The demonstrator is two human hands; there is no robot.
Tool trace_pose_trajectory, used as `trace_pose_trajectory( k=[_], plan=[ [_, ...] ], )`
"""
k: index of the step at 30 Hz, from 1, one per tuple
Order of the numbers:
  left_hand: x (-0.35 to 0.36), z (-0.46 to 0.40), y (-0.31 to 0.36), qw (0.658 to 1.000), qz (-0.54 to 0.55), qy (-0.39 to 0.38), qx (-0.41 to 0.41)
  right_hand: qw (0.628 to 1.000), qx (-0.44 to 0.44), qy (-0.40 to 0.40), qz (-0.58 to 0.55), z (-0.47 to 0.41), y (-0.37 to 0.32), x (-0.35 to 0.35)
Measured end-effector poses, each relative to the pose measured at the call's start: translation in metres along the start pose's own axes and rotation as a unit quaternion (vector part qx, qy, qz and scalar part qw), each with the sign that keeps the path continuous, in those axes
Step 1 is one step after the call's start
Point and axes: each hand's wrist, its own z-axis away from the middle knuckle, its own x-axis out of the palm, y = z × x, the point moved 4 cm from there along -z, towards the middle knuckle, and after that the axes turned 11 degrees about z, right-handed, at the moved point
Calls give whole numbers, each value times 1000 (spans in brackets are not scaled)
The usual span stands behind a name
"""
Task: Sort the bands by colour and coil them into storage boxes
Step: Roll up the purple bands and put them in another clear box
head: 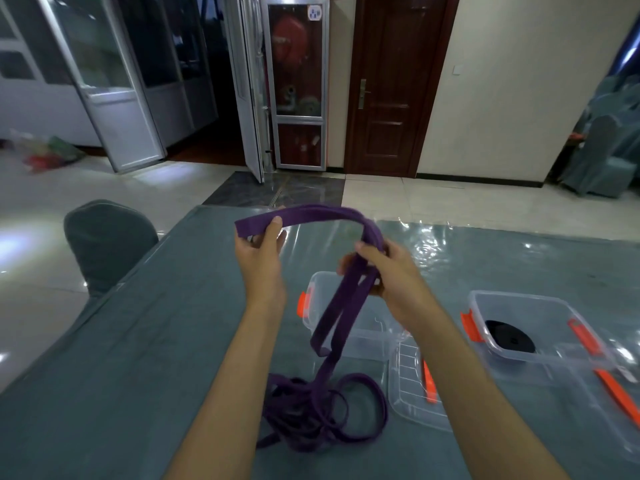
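**Two hands on one purple band: snag risk over the boxes**

Head view. Both hands are raised above the table [138, 341], each pinching the purple band [325, 214]. The left hand [261, 252] holds the folded end between thumb and fingers. The right hand [384, 271] has its fingers curled round the strands where they turn downward. From there the band hangs, passes in front of the near clear box [363, 336], and ends in a loose tangled heap [311, 407] on the table between the forearms.

Risks, as judged:
- The heap is crossed over itself; drawing the band up could tighten a knot or lift the whole heap at once.
- The hanging strands lie close to the near clear box and its orange latch [304, 304]; a swing could catch the latch or drag the light box.
- A slack pinch in the left hand would let the started fold spring open.

Edges and room:
- The far right box [540, 306] already holds a coiled black band [509, 337]. It sits well apart from the hands.
- A clear lid [412, 393] with an orange clip lies just beside the heap, on its right, narrowing that side.
- Open cloth lies to the left of the forearms, up to the table's left edge. A covered chair [104, 244] stands beyond that edge.
- The far half of the table is under glossy plastic sheet, which may let boxes slide.
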Motion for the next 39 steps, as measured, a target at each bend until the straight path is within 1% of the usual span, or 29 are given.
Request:
trace_pose_trajectory(
  k=[3,7,10,13,14,15,16,18,20,22,24,27,29,32,35,39],
  plan=[
    [-10,6,-4,999,-29,-22,9,996,58,-27,68,15,60,-2],
    [-16,23,-15,987,-119,-107,3,972,108,-55,199,34,129,-3],
    [-11,43,-23,974,-163,-156,-9,955,123,-105,248,40,157,-3],
    [-6,60,-37,948,-226,-224,-19,945,127,-143,266,46,160,-12],
    [-4,64,-43,935,-250,-251,-26,951,116,-133,252,47,155,-17],
    [-3,69,-49,922,-272,-275,-35,963,93,-107,229,46,147,-23],
    [-2,72,-54,911,-286,-293,-45,975,60,-68,202,45,135,-30],
    [1,78,-60,903,-291,-308,-69,987,-13,18,157,44,107,-43],
    [4,82,-63,898,-279,-323,-102,983,-83,66,148,44,75,-52],
    [9,86,-67,886,-262,-358,-135,974,-129,71,171,45,48,-56],
    [12,89,-72,875,-245,-381,-170,968,-137,57,203,42,33,-59],
    [14,93,-80,871,-214,-387,-213,969,-118,81,202,38,28,-68],
    [15,97,-84,867,-222,-394,-211,976,-95,96,173,37,29,-72],
    [17,103,-95,853,-273,-400,-194,977,-86,121,153,33,30,-74],
    [19,103,-103,851,-299,-397,-171,968,-100,133,187,26,28,-76],
    [25,93,-105,839,-309,-418,-162,953,-114,149,237,17,27,-83]
  ],
)
